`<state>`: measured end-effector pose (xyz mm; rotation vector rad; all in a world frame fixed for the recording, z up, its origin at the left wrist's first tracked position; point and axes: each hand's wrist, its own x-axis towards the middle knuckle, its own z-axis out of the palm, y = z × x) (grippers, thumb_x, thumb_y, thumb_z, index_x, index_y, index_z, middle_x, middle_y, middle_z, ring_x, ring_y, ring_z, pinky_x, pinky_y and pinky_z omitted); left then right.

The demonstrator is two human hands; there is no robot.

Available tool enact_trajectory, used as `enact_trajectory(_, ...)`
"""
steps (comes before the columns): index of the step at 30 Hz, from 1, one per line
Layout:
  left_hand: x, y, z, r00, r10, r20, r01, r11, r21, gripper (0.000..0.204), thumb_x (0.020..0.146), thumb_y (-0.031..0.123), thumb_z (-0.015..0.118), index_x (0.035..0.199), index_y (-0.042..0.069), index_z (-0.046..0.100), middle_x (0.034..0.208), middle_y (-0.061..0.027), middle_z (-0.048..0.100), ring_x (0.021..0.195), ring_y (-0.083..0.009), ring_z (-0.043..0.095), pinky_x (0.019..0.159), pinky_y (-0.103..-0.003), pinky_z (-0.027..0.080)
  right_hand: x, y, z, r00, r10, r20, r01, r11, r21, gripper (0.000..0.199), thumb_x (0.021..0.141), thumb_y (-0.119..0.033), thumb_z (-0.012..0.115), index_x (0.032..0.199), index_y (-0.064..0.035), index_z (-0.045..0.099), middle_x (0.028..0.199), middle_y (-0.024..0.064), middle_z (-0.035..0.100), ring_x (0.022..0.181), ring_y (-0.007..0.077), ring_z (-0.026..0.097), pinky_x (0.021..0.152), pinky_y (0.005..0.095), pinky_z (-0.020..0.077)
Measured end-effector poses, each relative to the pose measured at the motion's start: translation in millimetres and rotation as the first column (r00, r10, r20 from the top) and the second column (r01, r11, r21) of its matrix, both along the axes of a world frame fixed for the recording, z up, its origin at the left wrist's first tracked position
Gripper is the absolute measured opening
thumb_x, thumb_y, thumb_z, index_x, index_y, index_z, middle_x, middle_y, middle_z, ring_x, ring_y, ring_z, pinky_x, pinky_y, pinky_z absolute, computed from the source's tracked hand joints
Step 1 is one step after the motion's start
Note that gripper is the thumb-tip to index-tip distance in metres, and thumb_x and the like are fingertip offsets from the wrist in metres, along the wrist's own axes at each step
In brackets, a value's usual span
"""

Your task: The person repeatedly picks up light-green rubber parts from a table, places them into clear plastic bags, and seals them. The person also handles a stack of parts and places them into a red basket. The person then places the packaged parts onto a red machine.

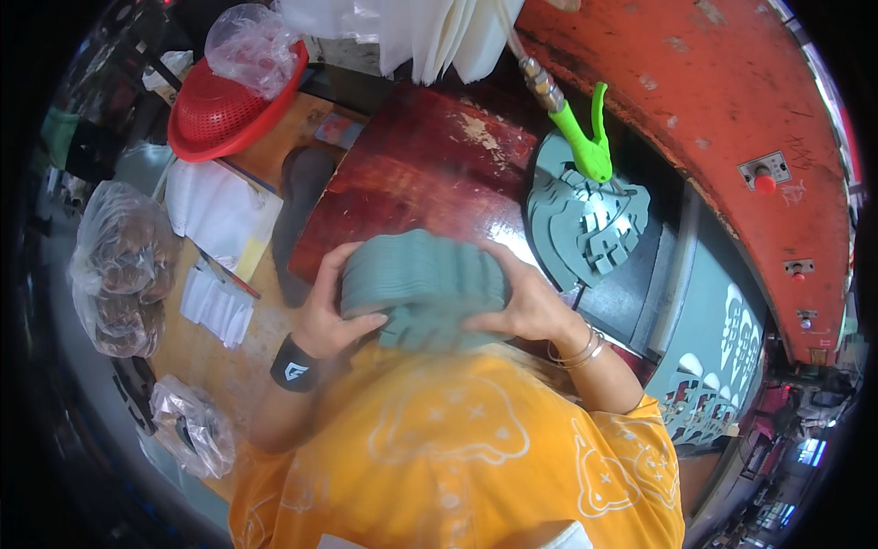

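A thick stack of grey-green cut foam sheets (425, 270) sits between my two hands, close to my body at the edge of the dark red table (402, 174). My left hand (334, 306) grips its left end, thumb on the near side. On the other end, my right hand (521, 297) is wrapped round with its thumb pointing inward. Below the stack, more grey-green pieces show, blurred. To the right, a loose pile of cut grey-green pieces (585, 220) lies under a bright green air gun (585, 142) with a hose.
A red-orange machine (658, 82) with red buttons curves along the right. Beside it lies a punched grey-green sheet (718, 302). At left are a red basket (219, 110), white papers (215, 206), a dark sole-shaped piece (302, 210) and plastic bags (123, 265).
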<state>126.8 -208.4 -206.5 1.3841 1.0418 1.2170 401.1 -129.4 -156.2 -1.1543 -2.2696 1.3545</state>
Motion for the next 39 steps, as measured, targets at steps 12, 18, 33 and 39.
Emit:
enact_trajectory(12,5,38,-6,0.998,-0.012,-0.069,0.005,0.996,-0.093,0.072,0.065,0.014,0.084,0.125,0.004,0.045,0.118,-0.0117,0.055,0.108,-0.0198,0.054,0.095,-0.035,0.043,17,8,-42,0.986,-0.166,-0.018,0.166,0.957,0.239,0.094,0.062,-0.03,0.086,0.136,-0.0025,0.035,0.121,0.0228,0.055,0.112,0.0345,0.055,0.095,0.039,0.0431)
enact_trajectory(18,-22,-11,1,0.983,0.184,0.02,-0.184,0.983,0.001,0.077,0.063,0.036,0.084,0.12,-0.002,0.05,0.112,-0.0202,0.059,0.102,-0.0281,0.058,0.093,-0.038,0.044,-31,-7,-5,0.931,-0.139,-0.338,0.111,0.989,-0.102,0.094,0.06,-0.029,0.085,0.133,0.0046,0.036,0.123,0.0164,0.055,0.114,0.0266,0.054,0.1,0.0368,0.0399)
enact_trajectory(33,-334,-438,-25,0.253,0.892,0.374,-0.883,0.371,-0.287,0.055,0.096,0.045,0.047,0.127,-0.001,0.048,0.113,-0.0074,0.059,0.101,-0.0151,0.056,0.089,-0.031,0.045,-548,-245,-10,0.494,0.801,-0.337,-0.869,0.473,-0.149,0.07,0.078,-0.032,0.074,0.129,0.0055,0.043,0.117,0.016,0.059,0.106,0.0196,0.056,0.091,0.0318,0.0438)
enact_trajectory(39,-400,-525,-65,0.075,0.939,0.336,-0.811,0.253,-0.527,0.054,0.092,0.046,0.054,0.123,0.002,0.053,0.106,-0.0056,0.06,0.092,-0.0133,0.057,0.077,-0.029,0.049,-643,-334,-77,0.48,0.84,-0.253,-0.858,0.388,-0.337,0.067,0.085,-0.037,0.065,0.135,0.0015,0.042,0.131,0.0135,0.05,0.12,0.0201,0.046,0.101,0.0327,0.0355)
